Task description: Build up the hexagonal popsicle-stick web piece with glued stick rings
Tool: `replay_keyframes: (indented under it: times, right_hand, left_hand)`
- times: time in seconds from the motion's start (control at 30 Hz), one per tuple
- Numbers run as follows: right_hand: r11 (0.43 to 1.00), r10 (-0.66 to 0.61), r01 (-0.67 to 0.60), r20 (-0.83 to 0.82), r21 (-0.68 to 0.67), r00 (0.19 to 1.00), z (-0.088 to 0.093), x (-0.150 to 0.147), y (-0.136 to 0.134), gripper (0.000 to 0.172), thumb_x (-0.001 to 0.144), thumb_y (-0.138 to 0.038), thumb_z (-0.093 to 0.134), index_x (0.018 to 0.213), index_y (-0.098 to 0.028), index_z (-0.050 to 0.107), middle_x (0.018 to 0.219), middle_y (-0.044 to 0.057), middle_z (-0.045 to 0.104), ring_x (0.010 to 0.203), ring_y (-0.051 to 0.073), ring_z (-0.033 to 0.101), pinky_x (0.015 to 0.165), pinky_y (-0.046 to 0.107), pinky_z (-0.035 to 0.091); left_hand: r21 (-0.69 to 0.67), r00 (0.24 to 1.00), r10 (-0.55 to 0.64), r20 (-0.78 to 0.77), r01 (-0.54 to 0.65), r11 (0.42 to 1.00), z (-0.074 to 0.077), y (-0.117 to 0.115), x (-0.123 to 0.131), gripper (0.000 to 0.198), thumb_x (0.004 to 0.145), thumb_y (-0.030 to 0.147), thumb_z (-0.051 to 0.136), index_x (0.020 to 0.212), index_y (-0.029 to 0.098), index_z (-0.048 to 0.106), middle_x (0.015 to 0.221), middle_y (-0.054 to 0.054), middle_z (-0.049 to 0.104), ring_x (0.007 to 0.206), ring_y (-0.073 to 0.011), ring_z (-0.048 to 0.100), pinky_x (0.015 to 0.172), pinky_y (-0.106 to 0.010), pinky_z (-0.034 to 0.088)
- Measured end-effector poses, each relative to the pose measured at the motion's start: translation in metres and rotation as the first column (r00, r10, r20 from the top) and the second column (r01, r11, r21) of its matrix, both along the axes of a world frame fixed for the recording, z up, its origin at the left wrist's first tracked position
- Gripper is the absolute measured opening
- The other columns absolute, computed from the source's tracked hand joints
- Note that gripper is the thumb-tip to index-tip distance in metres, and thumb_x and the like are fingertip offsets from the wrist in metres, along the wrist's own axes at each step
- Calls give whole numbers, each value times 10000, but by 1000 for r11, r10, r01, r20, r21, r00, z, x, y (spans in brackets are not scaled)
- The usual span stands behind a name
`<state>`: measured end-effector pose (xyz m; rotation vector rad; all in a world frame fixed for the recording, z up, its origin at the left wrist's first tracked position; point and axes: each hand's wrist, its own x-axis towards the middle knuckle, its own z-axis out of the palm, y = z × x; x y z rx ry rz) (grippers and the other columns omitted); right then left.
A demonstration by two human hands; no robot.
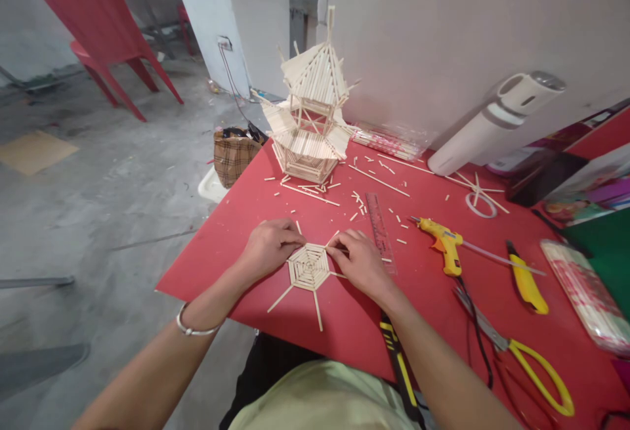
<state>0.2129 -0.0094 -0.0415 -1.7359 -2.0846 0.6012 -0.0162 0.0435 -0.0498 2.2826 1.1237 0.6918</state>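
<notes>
At the far left a red chair stands on the bare floor, and a plaid bag sits beside the red table, probably to catch scraps. The left hand, its wrist ringed by a bracelet, has thumb and fingertip pinched together on the upper left edge of a stick web. Behind it a stick tower stands upright near the table's back edge, presumably to leave the front free for handwork. The stick web lies flat near the front edge, between the 2 hands, its spokes jutting past the rings. The right hand pinches the upper right corner; holding from 2 sides likely keeps the thin frame steady. Exactly what each fingertip traps is too small to tell.

Just beyond the right hand lies a clear ruler, handy for measuring; its scale shows, but the figures cannot be read. A packet of sticks rests by the wall. Farther right, the yellow glue gun, white bottle, scissors and yellow cutter lie or stand within reach. The right-hand stick packet carries red print, illegible here; no brand can be made out.
</notes>
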Motion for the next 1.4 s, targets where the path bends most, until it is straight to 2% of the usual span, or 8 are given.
replay_keyframes:
  times: [0.4, 0.47, 0.57, 0.77, 1.07, 1.2, 1.27, 1.4]
  right_hand:
    - [1000, -3, 3, 57, -4, 998, 4, -3, -2, 123, 956, -252, 553, 847, -212, 594, 903, 32, 620, 883, 185, 528, 773, 294, 348]
    - [1000, -1, 1, 51, 1, 999, 7, -4, -2, 134, 963, -258, 542, 847, -209, 588, 900, 31, 620, 887, 183, 535, 770, 289, 354]
    - [1000, -1, 0, 40, 21, 999, 19, -3, -1, 120, 967, -248, 535, 863, -205, 577, 912, 29, 628, 903, 181, 546, 765, 280, 357]
    - [998, -23, 21, 32, 52, 999, 48, 1, -7, 83, 970, -233, 527, 912, -210, 582, 874, 10, 665, 820, 167, 583, 692, 275, 323]
    - [993, -31, 29, 16, 112, 999, 62, 9, -21, 71, 952, -241, 552, 894, -226, 589, 886, 2, 677, 816, 165, 595, 668, 279, 310]
    - [988, -10, 9, 6, 157, 1000, 69, 10, -28, 88, 946, -229, 542, 878, -228, 599, 891, 10, 674, 839, 181, 595, 718, 298, 356]
    - [974, -33, 32, 3, 223, 999, 74, 14, -38, 105, 961, -246, 514, 945, -230, 617, 977, 40, 674, 946, 208, 592, 825, 333, 382]
    - [869, -210, 198, -24, 454, 977, 74, 31, -84, 261, 976, -350, 488, 1195, -244, 581, 1217, 107, 614, 1172, 266, 529, 1031, 429, 337]
  left_hand:
    - [28, 996, 42, 77, -44, 999, 1, 0, 1, 186, 867, 190, 592, 872, 224, 775, 881, -31, 701, 788, -143, 651, 706, -254, 471]
    - [109, 994, 44, 100, -55, 993, 8, 0, 5, 170, 874, 209, 590, 907, 200, 757, 949, -67, 692, 886, -182, 643, 788, -298, 486]
    - [212, 999, -49, -6, 49, 976, 26, -2, 15, 176, 869, 231, 612, 987, 188, 736, 1041, -99, 690, 967, -225, 630, 848, -354, 472]
    - [144, 982, -98, -161, 122, 982, 51, -11, 38, 234, 933, 289, 542, 980, 178, 743, 831, -70, 705, 767, -182, 653, 683, -278, 443]
    - [141, 989, -144, -45, 149, 979, 64, -22, 48, 274, 943, 294, 537, 861, 179, 771, 689, -38, 649, 633, -124, 591, 596, -221, 391]
    - [105, 986, -157, 48, 151, 983, 73, -31, 54, 264, 918, 263, 562, 774, 162, 759, 611, -15, 606, 579, -108, 556, 563, -210, 373]
    - [78, 988, -115, 106, 107, 991, 75, -36, 57, 272, 904, 242, 564, 714, 154, 737, 591, -8, 592, 547, -98, 534, 550, -208, 370]
    - [75, 980, 4, 199, -20, 997, 74, -44, 59, 338, 879, 248, 569, 565, 150, 646, 533, 11, 527, 509, -87, 472, 531, -207, 355]
